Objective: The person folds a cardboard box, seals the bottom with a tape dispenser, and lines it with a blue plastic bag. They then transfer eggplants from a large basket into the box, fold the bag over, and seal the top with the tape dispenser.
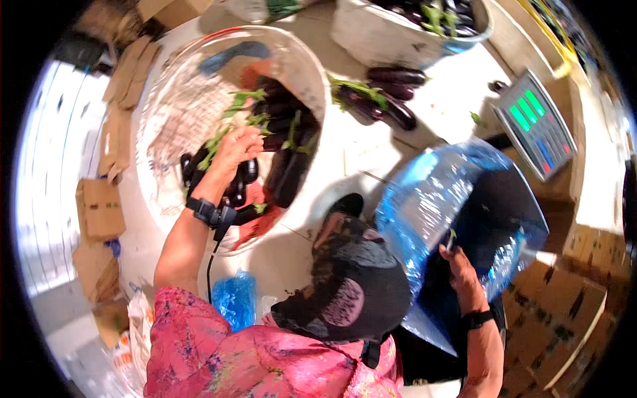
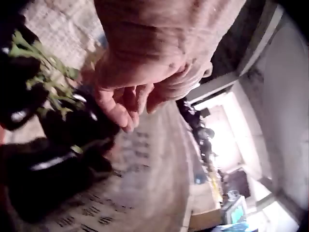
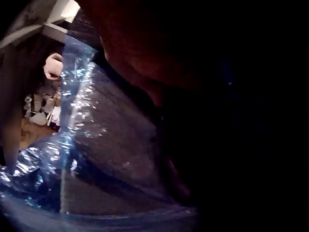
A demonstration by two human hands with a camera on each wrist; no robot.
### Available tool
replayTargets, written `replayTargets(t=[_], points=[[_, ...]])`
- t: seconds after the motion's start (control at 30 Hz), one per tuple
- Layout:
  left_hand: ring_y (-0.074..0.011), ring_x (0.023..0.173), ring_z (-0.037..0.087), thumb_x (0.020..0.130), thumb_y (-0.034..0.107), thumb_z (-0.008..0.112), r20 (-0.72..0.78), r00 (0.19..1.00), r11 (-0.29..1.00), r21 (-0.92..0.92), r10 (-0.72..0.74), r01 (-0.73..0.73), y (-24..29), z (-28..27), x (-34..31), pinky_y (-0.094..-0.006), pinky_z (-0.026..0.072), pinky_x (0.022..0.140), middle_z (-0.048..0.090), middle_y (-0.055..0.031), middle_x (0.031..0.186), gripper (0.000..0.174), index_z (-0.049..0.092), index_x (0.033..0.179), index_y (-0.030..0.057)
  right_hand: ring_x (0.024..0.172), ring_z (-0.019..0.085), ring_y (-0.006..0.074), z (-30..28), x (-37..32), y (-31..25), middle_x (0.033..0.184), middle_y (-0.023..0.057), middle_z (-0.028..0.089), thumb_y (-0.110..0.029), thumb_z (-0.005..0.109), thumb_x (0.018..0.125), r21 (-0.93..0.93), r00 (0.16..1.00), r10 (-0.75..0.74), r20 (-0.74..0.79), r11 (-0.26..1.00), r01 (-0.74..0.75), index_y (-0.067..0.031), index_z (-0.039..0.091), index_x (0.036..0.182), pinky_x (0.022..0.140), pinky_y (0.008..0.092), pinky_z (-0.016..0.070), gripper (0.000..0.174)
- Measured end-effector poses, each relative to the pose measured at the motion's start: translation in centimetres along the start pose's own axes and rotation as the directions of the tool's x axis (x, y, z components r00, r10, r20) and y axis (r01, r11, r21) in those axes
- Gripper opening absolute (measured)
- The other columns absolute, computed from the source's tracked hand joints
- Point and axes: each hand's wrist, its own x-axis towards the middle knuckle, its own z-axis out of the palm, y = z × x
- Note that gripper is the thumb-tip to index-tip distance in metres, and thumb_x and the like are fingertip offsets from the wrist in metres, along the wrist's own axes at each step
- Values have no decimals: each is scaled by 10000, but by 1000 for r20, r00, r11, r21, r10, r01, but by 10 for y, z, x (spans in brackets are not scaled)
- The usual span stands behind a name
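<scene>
My left hand point(image 1: 239, 149) is over a large woven sack point(image 1: 169, 126) with its rim rolled open, just above glossy dark eggplants point(image 1: 282, 169) and their green stalks. In the left wrist view its fingers point(image 2: 123, 113) bend loosely downward beside the eggplants point(image 2: 48, 169), with nothing seen between them. Inside a carton lined with blue plastic film point(image 1: 415, 199), my right hand point(image 1: 464, 278) grips an eggplant by its green-tipped stem end point(image 1: 452, 239). Deep shadow hides most of that eggplant, and the right wrist view shows mainly the film point(image 3: 79, 111) and darkness.
Loose eggplants point(image 1: 398, 93) lie on the tiled floor beyond the sack. A second sack point(image 1: 385, 33) of eggplants stands at the back. A lit digital scale point(image 1: 536, 126) is right of the lined carton. Cardboard boxes point(image 1: 557, 312) flank both sides; a blue plastic bag point(image 1: 234, 300) lies nearby.
</scene>
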Motion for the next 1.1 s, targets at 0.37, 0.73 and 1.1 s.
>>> replayTargets(t=[0.37,0.73,1.1], points=[[-419,1059,537,755,423,785,-40,980,641,762,194,-96,-123,70,2,-456,466,923,563,-224,1079,531,632,1047,6,1072,621,233,-12,88,81,1255,68,620,-192,531,927,-370,975,-178,132,904,215,-88,503,1352,835,368,543,438],[-215,969,663,904,171,586,369,914,766,-534,-169,357,-86,16,-8,-317,530,880,675,-135,1094,371,561,1240,16,1037,671,274,-20,101,96,1099,85,717,-99,511,898,-370,933,-351,83,858,356,-92,705,1035,834,333,533,237],[-214,944,675,956,380,615,349,923,607,-702,-161,372,-49,22,-31,-395,585,828,671,-102,1054,492,547,1281,17,834,682,368,-24,111,106,914,204,704,-155,526,889,-439,912,-410,15,817,374,-6,621,1054,722,430,530,242]])
